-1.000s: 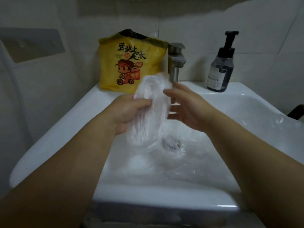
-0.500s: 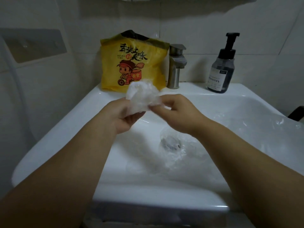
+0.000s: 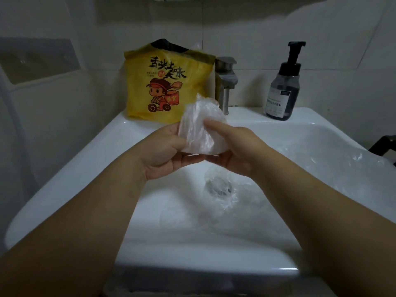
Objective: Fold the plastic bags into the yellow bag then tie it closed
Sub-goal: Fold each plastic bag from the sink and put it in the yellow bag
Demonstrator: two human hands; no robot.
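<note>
Head view, left hand [image 3: 166,153]: fingers curled, gripping left edge of folded clear plastic bag [image 3: 201,129], thumb on front.
Head view, right hand [image 3: 233,151]: closed on bag's right side, thumb pressed across front, fingers beneath.
Folded bag: compact wad, held above sink [image 3: 85,159] basin, between both hands.
Loose plastic bags [image 3: 222,196]: crumpled in basin, over drain.
Yellow bag [image 3: 169,82]: upright on back ledge, mouth open, beside faucet [image 3: 226,82].
Soap bottle [image 3: 282,88]: right of faucet.
</note>
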